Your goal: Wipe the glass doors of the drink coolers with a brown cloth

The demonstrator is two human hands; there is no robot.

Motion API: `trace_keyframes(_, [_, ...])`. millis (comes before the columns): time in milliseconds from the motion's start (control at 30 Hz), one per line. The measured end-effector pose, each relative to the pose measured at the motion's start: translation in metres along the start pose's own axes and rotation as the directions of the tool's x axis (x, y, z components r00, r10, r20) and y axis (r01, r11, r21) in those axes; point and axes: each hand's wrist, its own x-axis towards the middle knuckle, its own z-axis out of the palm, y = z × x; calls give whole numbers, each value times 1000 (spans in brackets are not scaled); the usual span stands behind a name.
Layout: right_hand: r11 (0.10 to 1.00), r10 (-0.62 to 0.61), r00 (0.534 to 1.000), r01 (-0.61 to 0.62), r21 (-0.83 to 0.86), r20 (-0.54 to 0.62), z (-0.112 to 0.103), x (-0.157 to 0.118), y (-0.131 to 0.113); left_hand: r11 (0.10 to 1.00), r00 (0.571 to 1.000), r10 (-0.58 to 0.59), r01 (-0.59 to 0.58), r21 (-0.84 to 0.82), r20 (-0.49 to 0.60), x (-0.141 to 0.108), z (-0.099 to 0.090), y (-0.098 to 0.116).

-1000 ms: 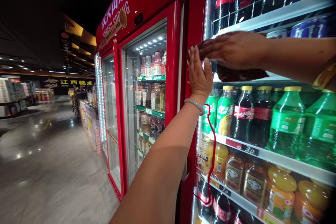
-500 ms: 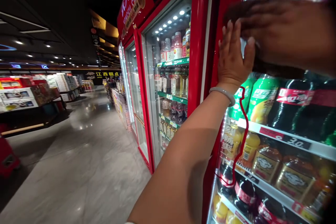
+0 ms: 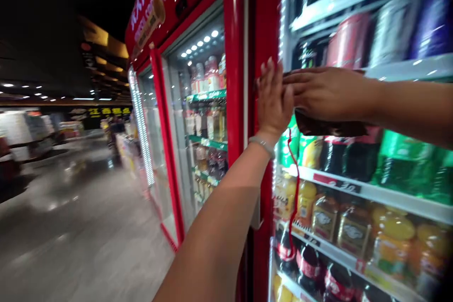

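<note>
My left hand (image 3: 274, 101) lies against the red cooler frame (image 3: 264, 19), fingers stretched upward, holding nothing. A pale bracelet (image 3: 262, 146) is on its wrist. Just right of it, my right hand (image 3: 327, 94) reaches across the glass cooler door with its fingers together, pointing left, the tips close to my left thumb. Under the right palm is a dark brown cloth-like piece (image 3: 329, 126); most of it is hidden by the hand. A thin red cord (image 3: 296, 184) hangs below my hands; where its top end goes I cannot see.
Behind the glass, shelves hold several green bottles (image 3: 403, 155), amber-coloured bottles (image 3: 354, 229) and dark cola bottles (image 3: 307, 262). Another red drinks cooler (image 3: 170, 151) stands to the left. Beyond it run the grey floor (image 3: 92, 226) and blurred market displays (image 3: 24, 127).
The view has shifted rightward, so the coolers sit farther left. My right hand has moved down along the door with the dark brown piece. The left hand stays on the frame, a little lower.
</note>
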Motion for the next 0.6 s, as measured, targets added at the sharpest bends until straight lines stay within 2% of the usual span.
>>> trace_keyframes(33, [1000, -16, 999, 16, -6, 51, -11, -2, 15, 998, 999, 19, -21, -56, -30, -1, 5, -6])
trace_keyframes(67, [999, 34, 996, -34, -5, 83, -20, -4, 26, 996, 998, 38, -42, -83, -49, -3, 10, -11])
trace_keyframes(167, [953, 299, 950, -302, 20, 87, -34, -5, 31, 986, 994, 70, -82, -143, -85, -4, 22, -21])
trace_keyframes(200, [953, 293, 951, -299, 46, 101, -35, -5, 26, 983, 993, 81, -94, -155, -89, -4, 23, -23])
trace_keyframes(267, [983, 91, 977, -119, 141, 191, -38, -8, 18, 980, 991, 97, -111, -167, -92, -4, 24, -24])
trace_keyframes(333, [968, -121, 956, 54, 243, 268, -43, -12, 21, 979, 990, 102, -118, -167, -98, -3, 23, -24])
trace_keyframes(367, [961, -150, 945, 71, 267, 290, -47, -14, 27, 979, 989, 106, -121, -166, -100, -3, 24, -24])
trace_keyframes(400, [966, -115, 947, 36, 257, 301, -50, -16, 34, 979, 989, 110, -126, -163, -100, -3, 24, -24])
trace_keyframes(433, [976, -22, 956, -43, 215, 292, -53, -18, 40, 979, 988, 119, -134, -157, -101, -3, 25, -24])
trace_keyframes(500, [966, 216, 952, -240, 92, 216, -57, -20, 45, 978, 984, 143, -157, -138, -103, -3, 26, -23])
trace_keyframes(533, [957, 270, 947, -284, 58, 176, -58, -21, 43, 977, 982, 159, -171, -128, -99, -3, 26, -23])
trace_keyframes(567, [963, 248, 954, -262, 61, 167, -59, -22, 39, 975, 980, 177, -187, -119, -93, -3, 26, -23])
trace_keyframes(600, [979, 156, 968, -179, 101, 197, -60, -23, 35, 973, 977, 194, -203, -110, -84, -3, 26, -23])
